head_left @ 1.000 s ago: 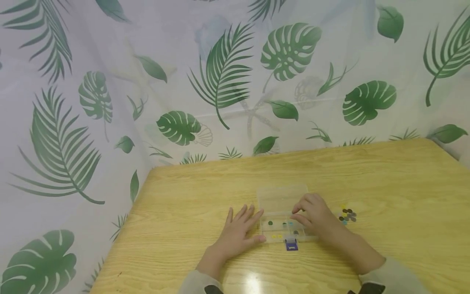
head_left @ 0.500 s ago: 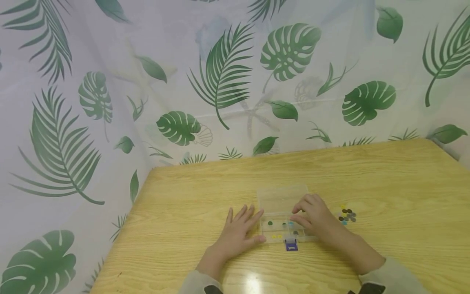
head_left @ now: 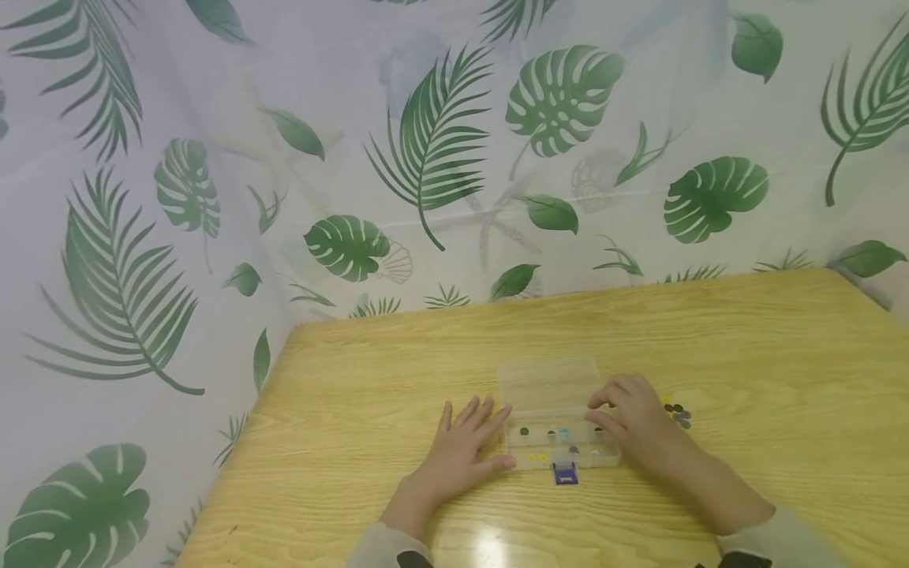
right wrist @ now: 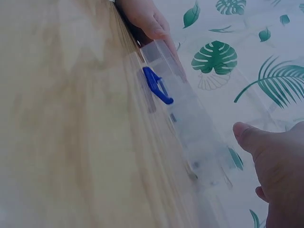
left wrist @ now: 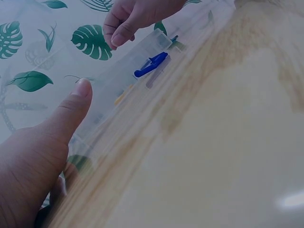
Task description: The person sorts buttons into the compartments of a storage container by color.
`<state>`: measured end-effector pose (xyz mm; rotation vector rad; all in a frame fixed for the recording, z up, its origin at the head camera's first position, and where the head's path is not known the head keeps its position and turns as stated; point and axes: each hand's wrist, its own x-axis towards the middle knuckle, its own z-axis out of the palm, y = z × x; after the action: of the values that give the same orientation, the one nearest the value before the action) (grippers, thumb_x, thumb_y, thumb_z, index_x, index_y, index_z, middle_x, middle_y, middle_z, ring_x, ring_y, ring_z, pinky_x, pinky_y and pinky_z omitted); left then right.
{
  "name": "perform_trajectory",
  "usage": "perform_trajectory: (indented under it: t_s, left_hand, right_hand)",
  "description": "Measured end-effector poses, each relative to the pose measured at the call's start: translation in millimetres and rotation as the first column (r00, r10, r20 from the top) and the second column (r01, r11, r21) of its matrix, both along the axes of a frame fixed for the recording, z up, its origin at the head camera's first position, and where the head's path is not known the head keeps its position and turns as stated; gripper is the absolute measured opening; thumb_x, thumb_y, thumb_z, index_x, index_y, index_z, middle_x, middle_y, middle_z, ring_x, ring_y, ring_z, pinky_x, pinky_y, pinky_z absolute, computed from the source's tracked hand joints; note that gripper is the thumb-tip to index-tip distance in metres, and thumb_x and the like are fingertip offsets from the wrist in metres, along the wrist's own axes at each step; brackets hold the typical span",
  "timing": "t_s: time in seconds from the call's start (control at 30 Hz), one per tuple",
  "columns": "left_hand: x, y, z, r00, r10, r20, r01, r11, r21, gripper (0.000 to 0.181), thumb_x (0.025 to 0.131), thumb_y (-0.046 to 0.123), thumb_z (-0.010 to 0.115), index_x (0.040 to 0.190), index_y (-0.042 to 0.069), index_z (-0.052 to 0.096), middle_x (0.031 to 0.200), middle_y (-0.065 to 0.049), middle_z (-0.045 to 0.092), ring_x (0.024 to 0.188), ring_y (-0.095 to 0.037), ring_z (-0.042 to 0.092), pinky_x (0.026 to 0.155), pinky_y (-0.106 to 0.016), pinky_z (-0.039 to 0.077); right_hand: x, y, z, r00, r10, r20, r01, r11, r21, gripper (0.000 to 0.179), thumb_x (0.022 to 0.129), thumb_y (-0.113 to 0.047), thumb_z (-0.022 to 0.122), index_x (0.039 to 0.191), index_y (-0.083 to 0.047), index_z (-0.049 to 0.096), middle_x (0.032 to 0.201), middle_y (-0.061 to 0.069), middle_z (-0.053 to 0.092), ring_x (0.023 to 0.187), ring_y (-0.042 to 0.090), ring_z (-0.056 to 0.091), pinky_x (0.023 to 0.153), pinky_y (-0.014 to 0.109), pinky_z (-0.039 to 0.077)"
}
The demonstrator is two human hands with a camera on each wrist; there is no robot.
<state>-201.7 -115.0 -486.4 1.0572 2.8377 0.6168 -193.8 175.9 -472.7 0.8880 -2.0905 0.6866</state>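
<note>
A clear plastic compartment box (head_left: pixel 529 444) lies on the table with its lid (head_left: pixel 547 383) folded back and a blue latch (head_left: pixel 565 473) at the front. Small round button-like pieces sit inside: green (head_left: pixel 524 431), light blue (head_left: pixel 564 434), yellow (head_left: pixel 543 457) and dark ones. My left hand (head_left: pixel 458 454) rests at the box's left end, fingers spread, thumb by the front corner. Over the right end is my right hand (head_left: pixel 635 418), its bent index finger and thumb slightly apart, with no piece visible between their tips. The wrist views show both thumbs close to the box.
Right of the box, partly behind my right hand, lies a loose pile of small round pieces (head_left: pixel 680 414) in grey, dark brown and yellow. The wooden table (head_left: pixel 383 371) meets a leaf-printed curtain (head_left: pixel 426 268) along its back edge.
My right hand has moved right along the box, uncovering the light blue piece and a dark piece and hiding part of the pile. The left hand stays put.
</note>
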Motion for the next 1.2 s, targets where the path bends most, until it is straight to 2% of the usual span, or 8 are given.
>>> perform_trajectory:
  t_s: [0.1, 0.23, 0.33, 0.43, 0.53, 0.63, 0.9, 1.2]
  left_hand:
    - [-0.2, -0.3, -0.2, 1.000, 0.005, 0.005, -0.005, 1.000, 0.001, 0.073, 0.090, 0.068, 0.032, 0.151, 0.029, 0.021, 0.157, -0.008, 0.020, 0.146, -0.029, 0.011, 0.112, -0.062, -0.004]
    - [0.4, -0.7, 0.4, 1.000, 0.000, 0.006, 0.000, 1.000, 0.002, 0.074, 0.090, 0.069, 0.031, 0.151, 0.029, 0.022, 0.157, -0.009, 0.020, 0.146, -0.029, 0.012, 0.112, -0.062, -0.003]
    - [0.9, -0.9, 0.2, 1.000, -0.006, -0.001, 0.006, 1.000, 0.004, 0.074, 0.090, 0.069, 0.030, 0.151, 0.029, 0.022, 0.156, -0.009, 0.021, 0.145, -0.030, 0.013, 0.112, -0.063, -0.002]
    - [1.3, -0.7, -0.3, 1.000, -0.004, -0.007, 0.004, 1.000, -0.003, 0.075, 0.089, 0.070, 0.029, 0.151, 0.029, 0.021, 0.156, -0.009, 0.021, 0.145, -0.030, 0.013, 0.112, -0.063, -0.001]
    - [1.3, -0.4, -0.6, 1.000, -0.002, -0.012, 0.002, 1.000, -0.010, 0.075, 0.089, 0.070, 0.030, 0.151, 0.029, 0.021, 0.156, -0.009, 0.021, 0.145, -0.030, 0.013, 0.112, -0.062, -0.001]
    - [1.2, -0.2, 0.5, 1.000, -0.005, -0.011, 0.005, 1.000, -0.013, 0.075, 0.089, 0.070, 0.029, 0.151, 0.029, 0.021, 0.156, -0.009, 0.021, 0.145, -0.029, 0.013, 0.112, -0.062, -0.001]
    - [0.6, -0.1, 2.2, 1.000, -0.010, -0.005, 0.010, 1.000, 0.002, 0.075, 0.089, 0.070, 0.028, 0.151, 0.028, 0.021, 0.156, -0.010, 0.020, 0.145, -0.030, 0.013, 0.112, -0.063, -0.001]
    - [1.6, 0.1, 4.2, 1.000, -0.003, 0.010, 0.004, 1.000, -0.009, 0.074, 0.089, 0.069, 0.031, 0.151, 0.029, 0.020, 0.157, -0.008, 0.019, 0.146, -0.029, 0.011, 0.112, -0.062, -0.003]
  right_hand:
    - [3.1, 8, -0.7, 1.000, -0.019, 0.023, 0.019, 1.000, -0.016, 0.047, 0.096, -0.045, 0.041, 0.080, -0.005, 0.062, 0.081, -0.001, 0.055, 0.080, 0.019, 0.047, 0.077, 0.025, 0.036]
    - [3.9, 15, -1.9, 0.999, -0.030, -0.038, 0.029, 0.999, -0.031, 0.051, 0.096, -0.046, 0.040, 0.078, -0.004, 0.062, 0.077, 0.000, 0.055, 0.077, 0.020, 0.048, 0.077, 0.025, 0.037]
    - [5.3, 21, -3.8, 0.998, -0.046, -0.030, 0.045, 0.998, -0.040, 0.051, 0.095, -0.047, 0.042, 0.078, -0.004, 0.063, 0.077, 0.000, 0.055, 0.077, 0.019, 0.049, 0.077, 0.026, 0.037]
    - [11.9, 28, -2.4, 0.992, -0.102, 0.073, 0.104, 0.994, -0.029, 0.032, 0.091, -0.035, 0.058, 0.081, -0.005, 0.064, 0.080, -0.001, 0.056, 0.079, 0.018, 0.048, 0.075, 0.023, 0.038]
    - [19.2, 34, 0.9, 0.970, -0.166, 0.176, 0.170, 0.986, -0.004, 0.013, 0.078, -0.015, 0.073, 0.083, -0.006, 0.065, 0.083, -0.001, 0.057, 0.082, 0.018, 0.048, 0.072, 0.021, 0.040]
    - [23.7, 40, 2.4, 0.948, -0.210, 0.239, 0.214, 0.977, 0.007, 0.017, 0.071, -0.006, 0.078, 0.084, -0.008, 0.066, 0.084, -0.002, 0.058, 0.083, 0.017, 0.047, 0.065, 0.020, 0.042]
    - [22.5, 59, -3.8, 0.976, -0.160, 0.146, 0.164, 0.986, -0.017, 0.021, 0.076, -0.019, 0.075, 0.086, -0.002, 0.066, 0.082, -0.001, 0.058, 0.082, 0.009, 0.043, 0.073, 0.011, 0.036]
    - [30.2, 77, -5.1, 0.947, -0.223, 0.232, 0.225, 0.974, 0.014, 0.021, 0.066, -0.003, 0.080, 0.082, -0.010, 0.068, 0.083, -0.003, 0.062, 0.085, 0.007, 0.046, 0.078, 0.021, 0.034]
